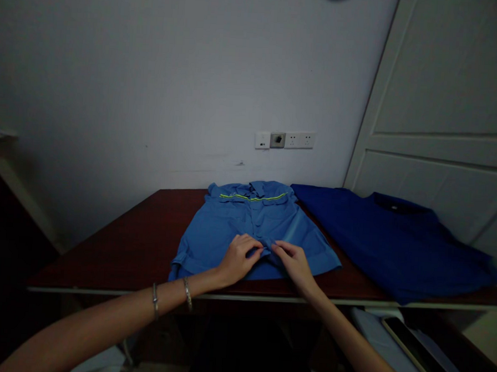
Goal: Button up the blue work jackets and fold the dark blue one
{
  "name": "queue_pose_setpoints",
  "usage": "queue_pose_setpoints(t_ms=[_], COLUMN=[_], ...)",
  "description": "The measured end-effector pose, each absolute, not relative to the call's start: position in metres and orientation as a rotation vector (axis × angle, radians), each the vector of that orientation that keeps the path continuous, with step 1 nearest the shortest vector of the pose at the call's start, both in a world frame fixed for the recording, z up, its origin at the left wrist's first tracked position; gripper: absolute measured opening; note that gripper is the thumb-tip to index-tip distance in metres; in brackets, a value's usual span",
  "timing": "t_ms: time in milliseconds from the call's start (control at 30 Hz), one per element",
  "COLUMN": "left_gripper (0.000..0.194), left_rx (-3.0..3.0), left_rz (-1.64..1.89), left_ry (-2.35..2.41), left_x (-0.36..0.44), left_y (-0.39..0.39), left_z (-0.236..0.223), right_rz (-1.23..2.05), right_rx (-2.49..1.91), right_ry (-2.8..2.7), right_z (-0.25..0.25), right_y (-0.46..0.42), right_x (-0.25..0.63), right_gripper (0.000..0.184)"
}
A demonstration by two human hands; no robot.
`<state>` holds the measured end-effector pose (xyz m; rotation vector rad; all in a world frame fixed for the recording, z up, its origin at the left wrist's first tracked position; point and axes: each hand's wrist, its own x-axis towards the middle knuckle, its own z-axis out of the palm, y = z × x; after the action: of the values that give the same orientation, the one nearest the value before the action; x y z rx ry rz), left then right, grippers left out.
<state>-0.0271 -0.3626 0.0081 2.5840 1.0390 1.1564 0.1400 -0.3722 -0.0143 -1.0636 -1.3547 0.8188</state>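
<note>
A light blue work shirt (217, 223) with a yellow-green stripe across its chest lies front up on the dark red table, its collar toward the wall. My left hand (240, 256) pinches the lower front placket of this shirt between thumb and fingers. Just to the right, my right hand (292, 260) grips the other side of the same placket, and the cloth is bunched up between both hands. Whether a button sits between the fingertips is too small to make out. Two bracelets (188, 294) circle my left forearm.
A darker blue garment (354, 236) is spread on the right of the table (124, 246), slightly over its front edge. Wall sockets (292, 140) are behind. A white panelled door (445, 96) stands at right. An open drawer or shelf below holds a phone-like object (415, 347).
</note>
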Motion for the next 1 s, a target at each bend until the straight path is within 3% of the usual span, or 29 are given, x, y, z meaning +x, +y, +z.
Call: queue_pose_setpoints(t_ms=[467,1000], left_gripper=[0.016,0.013], left_rx=[2.570,2.172], left_rz=[1.146,1.283], left_ry=[1.059,1.129], left_x=[-0.027,-0.018], left_y=[-0.361,-0.355], left_z=[0.006,0.004], right_rz=[0.960,0.823], right_rx=[-1.002,-1.052], right_ry=[-1.194,-1.277], right_z=[-0.020,-0.016], right_y=[-0.368,-0.377], right_x=[0.132,0.131], right_gripper=[0.031,0.033])
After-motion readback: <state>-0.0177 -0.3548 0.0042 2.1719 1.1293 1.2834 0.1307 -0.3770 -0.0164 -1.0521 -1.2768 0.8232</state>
